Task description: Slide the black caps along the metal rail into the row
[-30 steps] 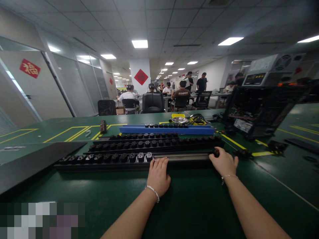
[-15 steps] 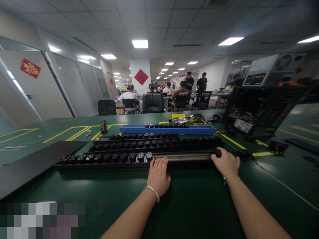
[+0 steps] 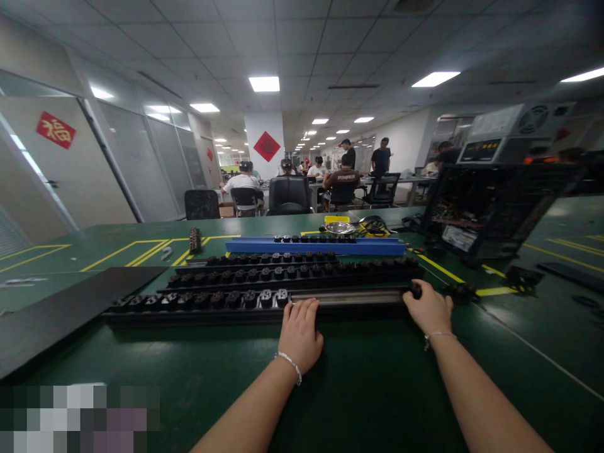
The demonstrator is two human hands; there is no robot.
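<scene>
At centre frame, the black track rail (image 3: 358,311) is touched by the curled fingers of the left hand (image 3: 302,330); whether it is gripped cannot be told. Right of centre, 1 small black part (image 3: 416,290) is pinched by the right hand (image 3: 430,309), best kept square to the rail.

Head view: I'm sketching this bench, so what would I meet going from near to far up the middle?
Left hand → front black rail → rows of round black pieces behind it → blue rail → silver dish → black chair beyond the table.
</scene>
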